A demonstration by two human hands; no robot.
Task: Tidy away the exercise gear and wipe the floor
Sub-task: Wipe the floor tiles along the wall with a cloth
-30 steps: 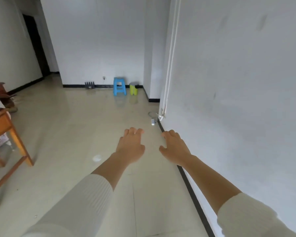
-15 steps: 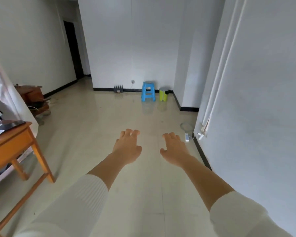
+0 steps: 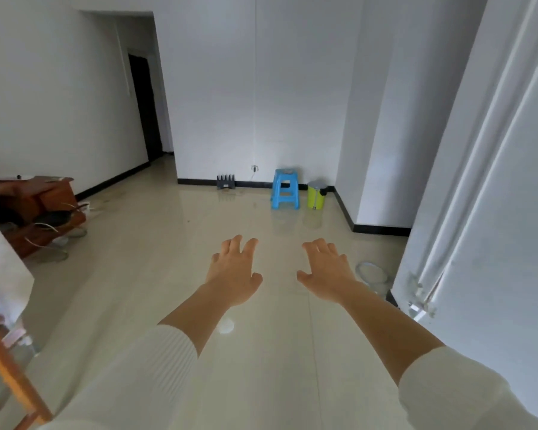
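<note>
Ahead, the left hand and right hand reached out empty, fingers spread, above the glossy floor; a blue stool stood by the far wall.

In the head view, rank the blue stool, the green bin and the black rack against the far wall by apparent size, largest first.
1. blue stool
2. green bin
3. black rack
All three stand by the same far wall, so nearness barely affects the order.

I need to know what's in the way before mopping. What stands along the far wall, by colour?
Blue: 1, the stool
Yellow-green: 1, the pedal bin
Black: 1, the small rack
Total: 3
</note>
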